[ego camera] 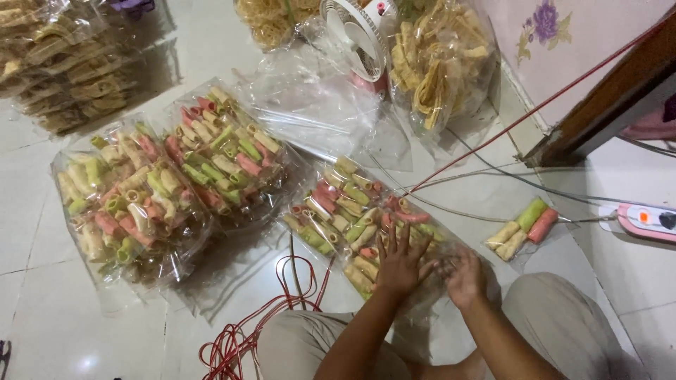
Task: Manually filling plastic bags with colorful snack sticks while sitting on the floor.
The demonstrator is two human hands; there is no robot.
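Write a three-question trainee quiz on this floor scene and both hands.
1. True or false: the left hand lies flat, fingers spread, on the clear bag of coloured rolled snacks.
2. Which loose pack lies on the floor tiles to the right of that bag? A) small pack of four rolls B) bag of yellow chips C) white fan
3. Fill in: the looped cord beside the person's knee is ___.

Key
1. True; the right hand is on the same bag.
2. A, the small pack of four rolls.
3. Red, the red cord.
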